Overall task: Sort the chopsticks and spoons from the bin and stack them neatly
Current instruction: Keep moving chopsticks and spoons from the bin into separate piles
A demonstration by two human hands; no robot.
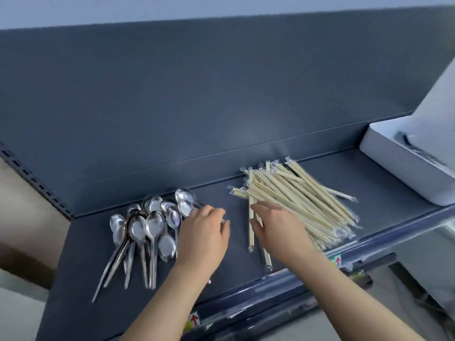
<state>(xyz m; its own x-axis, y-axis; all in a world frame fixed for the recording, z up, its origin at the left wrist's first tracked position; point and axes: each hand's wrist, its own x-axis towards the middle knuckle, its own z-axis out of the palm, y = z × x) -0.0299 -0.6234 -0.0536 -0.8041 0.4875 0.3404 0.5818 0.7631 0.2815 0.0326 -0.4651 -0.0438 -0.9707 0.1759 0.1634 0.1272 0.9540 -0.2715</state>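
Looking down from your head cam: the only labels are red-arrow stickers (194,319) on the shelf (236,271) edge, no readable text. Your left hand (202,239) curls round a handle among the spoons (145,230). Your right hand (278,230) rests flat-fingered on the chopsticks (302,200), left of the white bin (398,168).

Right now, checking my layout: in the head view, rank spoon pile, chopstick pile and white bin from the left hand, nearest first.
1. Spoon pile, touching the left hand.
2. Chopstick pile, to its right.
3. White bin, far right.
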